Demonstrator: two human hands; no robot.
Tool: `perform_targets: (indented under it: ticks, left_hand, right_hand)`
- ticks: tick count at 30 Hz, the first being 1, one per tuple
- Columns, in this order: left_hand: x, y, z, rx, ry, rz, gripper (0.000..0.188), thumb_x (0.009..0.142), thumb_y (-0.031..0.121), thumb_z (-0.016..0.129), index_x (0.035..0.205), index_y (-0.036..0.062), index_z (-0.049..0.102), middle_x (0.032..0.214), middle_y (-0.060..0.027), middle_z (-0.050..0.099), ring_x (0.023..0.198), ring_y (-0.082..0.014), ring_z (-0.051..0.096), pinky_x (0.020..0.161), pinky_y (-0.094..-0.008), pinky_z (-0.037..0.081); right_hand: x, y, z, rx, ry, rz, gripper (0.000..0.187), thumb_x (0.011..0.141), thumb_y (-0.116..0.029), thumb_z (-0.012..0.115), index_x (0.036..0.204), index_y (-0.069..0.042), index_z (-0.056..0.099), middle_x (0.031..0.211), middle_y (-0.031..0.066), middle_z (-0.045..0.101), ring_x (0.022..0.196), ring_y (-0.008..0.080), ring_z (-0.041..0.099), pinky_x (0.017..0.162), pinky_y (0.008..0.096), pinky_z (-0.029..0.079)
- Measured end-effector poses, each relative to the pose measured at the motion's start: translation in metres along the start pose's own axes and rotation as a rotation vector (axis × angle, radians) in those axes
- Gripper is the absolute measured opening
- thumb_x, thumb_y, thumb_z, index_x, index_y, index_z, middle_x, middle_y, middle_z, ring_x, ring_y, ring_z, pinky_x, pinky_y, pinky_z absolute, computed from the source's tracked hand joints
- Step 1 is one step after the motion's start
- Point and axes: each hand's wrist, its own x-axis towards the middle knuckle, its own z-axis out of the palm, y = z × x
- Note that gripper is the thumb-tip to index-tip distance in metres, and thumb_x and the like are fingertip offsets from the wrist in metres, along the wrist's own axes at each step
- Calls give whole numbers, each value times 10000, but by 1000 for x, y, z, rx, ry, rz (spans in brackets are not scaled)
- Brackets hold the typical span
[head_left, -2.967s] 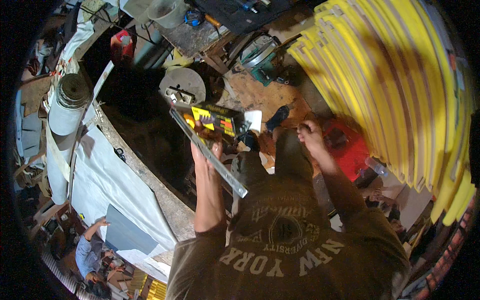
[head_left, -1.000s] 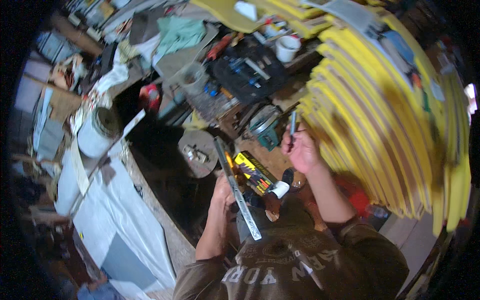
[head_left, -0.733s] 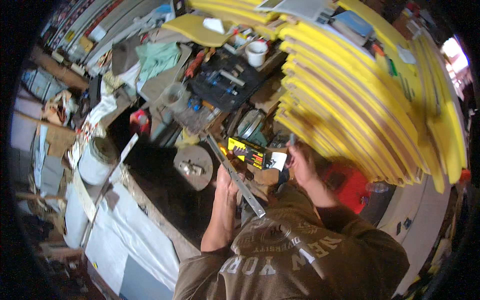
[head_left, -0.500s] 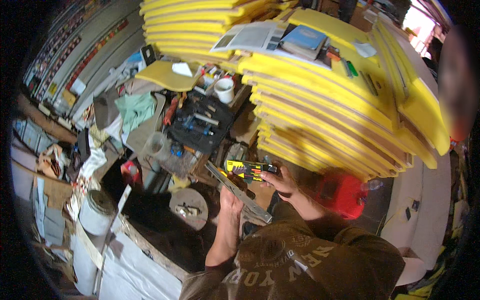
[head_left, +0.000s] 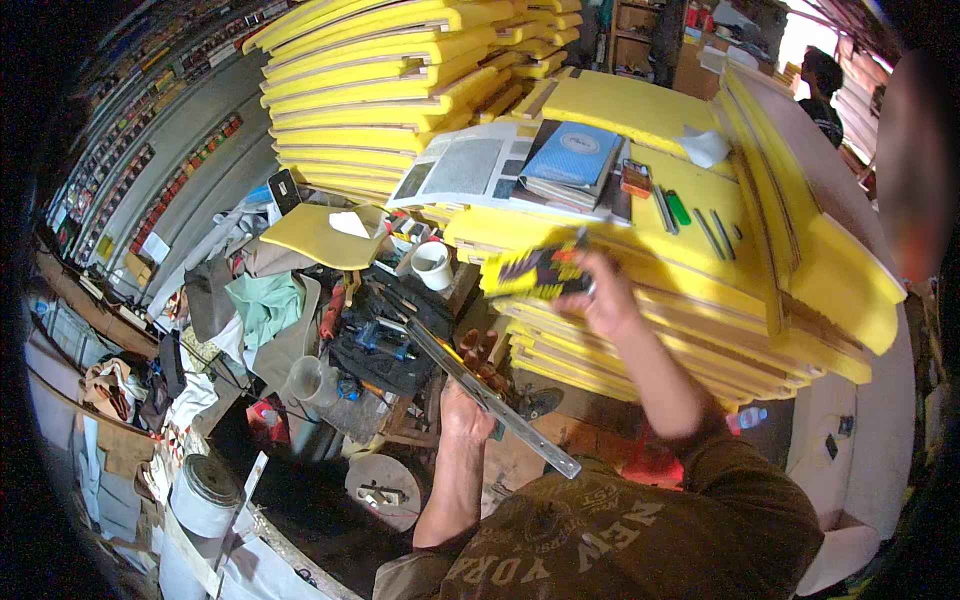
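My left hand (head_left: 467, 405) is closed around a long metal ruler (head_left: 515, 422), which slants from the bench edge down to my chest. A bit of something yellow shows by its fingers, too small to name. Up and to the right, my right hand (head_left: 606, 300) grips a small yellow-and-black box (head_left: 535, 272) by its right end. The box is slightly blurred and hangs in front of the stack of yellow foam-covered panels (head_left: 620, 325).
Left of the panels, a cluttered workbench holds a white cup (head_left: 432, 265), a black cloth (head_left: 385, 345) with tools, and a green cloth (head_left: 265, 308). A blue book (head_left: 572, 158) and pens lie on the panels. At lower left stands a grey roll (head_left: 205, 490). Another person (head_left: 822, 90) is far right.
My right hand has lifted the box up and away from the left hand, toward the panels. The ruler stays in my left hand. The view has shifted.
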Motion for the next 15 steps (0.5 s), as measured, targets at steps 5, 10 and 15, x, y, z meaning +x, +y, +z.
perform_targets:
  ticks: [5,10,15]
  left_hand:
    - [17,-6,12,44,78,6,252,917,132,459,1167,108,473,1036,-75,557,709,-134,565,569,-264,490]
    - [28,-23,11,113,142,-58,162,913,99,446,1060,118,510,950,-64,565,668,-126,559,553,-234,479]
    - [35,-27,6,138,110,-133,297,882,90,508,1179,79,491,926,-54,566,523,-67,490,436,-189,399]
  right_hand:
    - [104,-105,-13,-94,58,-118,379,775,-341,595,1056,-101,508,865,78,563,601,172,563,578,385,531]
    - [164,-120,-26,-596,170,-18,556,760,-492,569,1159,-113,492,1065,123,550,853,231,558,656,388,503]
    - [174,-128,-47,-1372,431,-388,553,804,-506,545,1033,-2,538,746,82,572,602,161,533,466,267,394]
